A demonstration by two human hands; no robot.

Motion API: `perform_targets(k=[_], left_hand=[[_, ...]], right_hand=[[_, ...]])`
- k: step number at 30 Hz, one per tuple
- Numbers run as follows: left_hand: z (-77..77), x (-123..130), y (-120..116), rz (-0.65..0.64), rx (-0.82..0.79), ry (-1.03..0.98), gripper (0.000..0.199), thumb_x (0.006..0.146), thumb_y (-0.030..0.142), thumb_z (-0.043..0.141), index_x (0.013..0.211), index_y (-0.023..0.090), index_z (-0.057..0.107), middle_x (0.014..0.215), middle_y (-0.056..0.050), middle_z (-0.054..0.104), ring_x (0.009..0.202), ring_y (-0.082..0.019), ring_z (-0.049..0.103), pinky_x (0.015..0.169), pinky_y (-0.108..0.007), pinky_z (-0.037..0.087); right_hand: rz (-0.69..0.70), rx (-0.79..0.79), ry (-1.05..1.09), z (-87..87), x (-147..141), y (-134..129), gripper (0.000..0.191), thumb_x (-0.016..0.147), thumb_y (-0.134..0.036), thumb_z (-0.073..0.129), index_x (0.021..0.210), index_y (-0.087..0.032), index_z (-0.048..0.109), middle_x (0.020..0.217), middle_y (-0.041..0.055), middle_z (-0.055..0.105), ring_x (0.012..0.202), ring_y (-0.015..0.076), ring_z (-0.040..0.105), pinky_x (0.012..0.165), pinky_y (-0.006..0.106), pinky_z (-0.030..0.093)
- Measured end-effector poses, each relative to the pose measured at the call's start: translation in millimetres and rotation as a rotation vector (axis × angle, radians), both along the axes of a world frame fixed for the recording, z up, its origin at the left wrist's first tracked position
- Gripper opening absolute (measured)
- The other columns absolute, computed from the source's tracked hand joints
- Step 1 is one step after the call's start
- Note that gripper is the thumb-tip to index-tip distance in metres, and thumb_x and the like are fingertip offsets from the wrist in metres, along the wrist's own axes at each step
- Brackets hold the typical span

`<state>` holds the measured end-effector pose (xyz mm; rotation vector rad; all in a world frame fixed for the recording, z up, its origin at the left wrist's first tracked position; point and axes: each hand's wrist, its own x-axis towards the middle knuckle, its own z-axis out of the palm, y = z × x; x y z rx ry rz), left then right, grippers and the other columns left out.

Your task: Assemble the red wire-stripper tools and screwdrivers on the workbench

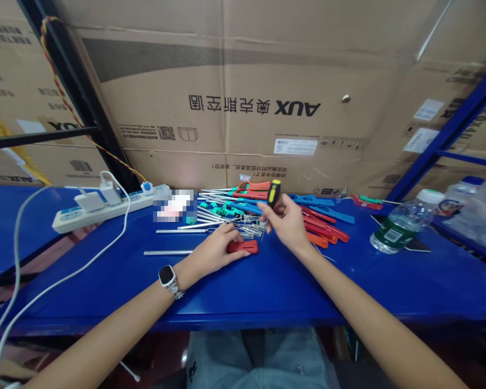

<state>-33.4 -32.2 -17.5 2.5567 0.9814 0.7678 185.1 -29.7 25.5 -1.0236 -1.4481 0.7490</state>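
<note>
My left hand (pixel 215 249) lies on the table, its fingers closed around a red plastic handle (pixel 245 247). A thin metal rod (pixel 168 253) sticks out to the left from under this hand, in line with the handle. In my right hand (pixel 288 222) is a screwdriver (pixel 274 193) with a black and yellow grip, held nearly upright. Its tip is low over small metal parts (pixel 256 229) just beyond the red handle; whether it touches them I cannot tell. Blue handles (pixel 328 209) and red handles (pixel 324 224) lie in a pile behind my hands, with several metal rods.
At the left back lies a white power strip (pixel 105 208) with plugs and cables. A water bottle (pixel 407 221) stands at the right, over a dark flat object. Cardboard (pixel 243 65) walls off the back of the blue table (pixel 267 292). A blue post (pixel 441 129) rises at right.
</note>
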Motion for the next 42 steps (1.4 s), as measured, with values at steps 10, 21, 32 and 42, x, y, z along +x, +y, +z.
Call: perform_targets(k=[10, 21, 32, 42], left_hand=[[10.7, -0.9, -3.2, 0.001, 0.174, 0.174, 0.042, 0.097, 0.058, 0.056, 0.108, 0.018, 0.064, 0.105, -0.009, 0.060, 0.099, -0.028, 0.058, 0.088, -0.045, 0.050], [18.3, -20.3, 2.9, -0.023, 0.233, 0.297, 0.036, 0.102, 0.051, 0.051, 0.107, 0.018, 0.064, 0.109, -0.010, 0.063, 0.101, -0.028, 0.056, 0.089, -0.044, 0.047], [64.3, 12.7, 38.6, -0.103, 0.297, 0.251, 0.024, 0.103, 0.033, 0.054, 0.121, 0.018, 0.059, 0.119, -0.011, 0.057, 0.103, -0.025, 0.061, 0.087, -0.037, 0.050], [58.7, 15.4, 155.2, 0.165, 0.341, 0.286, 0.035, 0.098, 0.019, 0.055, 0.132, 0.021, 0.059, 0.122, -0.010, 0.063, 0.112, -0.027, 0.060, 0.096, -0.041, 0.047]], right_hand=[[-0.351, -0.240, -1.051, -10.2, 24.5, -12.4, 0.039, 0.090, -0.049, 0.057, 0.063, -0.021, 0.059, 0.070, 0.0095, 0.072, 0.075, 0.0287, 0.070, 0.063, 0.035, 0.044], [-0.367, -0.227, -1.174, -15.8, 29.3, -4.4, 0.041, 0.094, -0.055, 0.051, 0.086, -0.019, 0.069, 0.076, 0.0135, 0.069, 0.075, 0.0321, 0.068, 0.063, 0.039, 0.046], [0.163, 0.213, -1.007, 5.2, 17.2, 11.3, 0.036, 0.102, -0.050, 0.047, 0.124, -0.022, 0.056, 0.121, 0.0117, 0.070, 0.108, 0.0306, 0.066, 0.089, 0.043, 0.045], [0.005, 0.251, -1.135, 15.8, 38.2, 128.1, 0.033, 0.101, -0.043, 0.049, 0.123, -0.023, 0.064, 0.116, 0.0135, 0.065, 0.111, 0.0319, 0.059, 0.093, 0.046, 0.044]])
